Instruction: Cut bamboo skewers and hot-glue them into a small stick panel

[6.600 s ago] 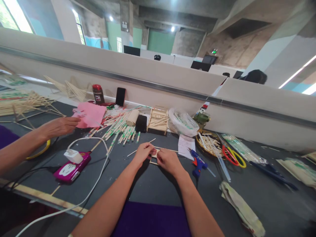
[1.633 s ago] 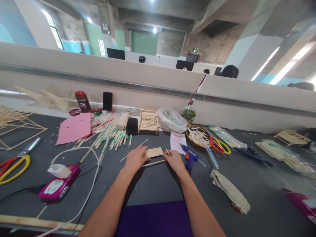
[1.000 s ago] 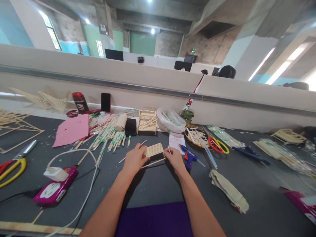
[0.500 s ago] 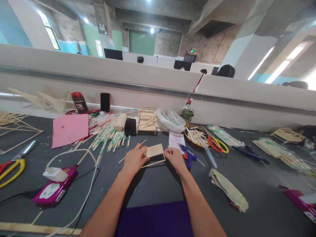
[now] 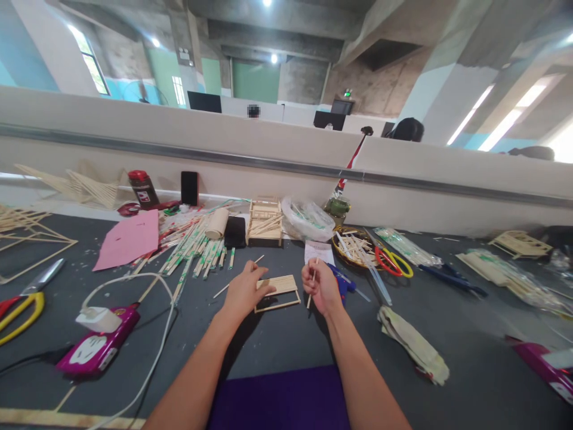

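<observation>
Gripping is divided between two bare hands, with all items laid out on a dark grey tabletop (image 5: 188, 358). At far left, scissors with red and yellow handles (image 5: 41, 279) are positioned beyond a magenta power strip with a white socket face (image 5: 92, 350). Farther back, a heap of wooden chopsticks in green-and-white wrappers (image 5: 188, 246) is spread. Next, a loose thin wooden stick (image 5: 221, 292) is partly covered by the left hand (image 5: 242, 291), whose thumb and fingers are closed on the left end of a pale rectangular slatted wooden panel (image 5: 285, 283). This panel is located centrally, between the hands; along its near side an open gap is bounded by a slim pale wooden rail (image 5: 278, 307). Whether panel and rail are joined at the covered left end cannot be told. To the right, a short thin pale wooden rod (image 5: 309, 301) is gripped in the curled fingers of the right hand (image 5: 322, 289), near-upright and apart from the panel. The right hand has just been drawn away from the panel's right end and turned, so the near right corner is now exposed; support is judged to be left to the left hand alone, with the rod kept separate. Beyond, a blue hot-glue gun (image 5: 344, 280) is partly hidden by the right hand, and a round woven basket of cut sticks (image 5: 347, 258) is placed behind it.
</observation>
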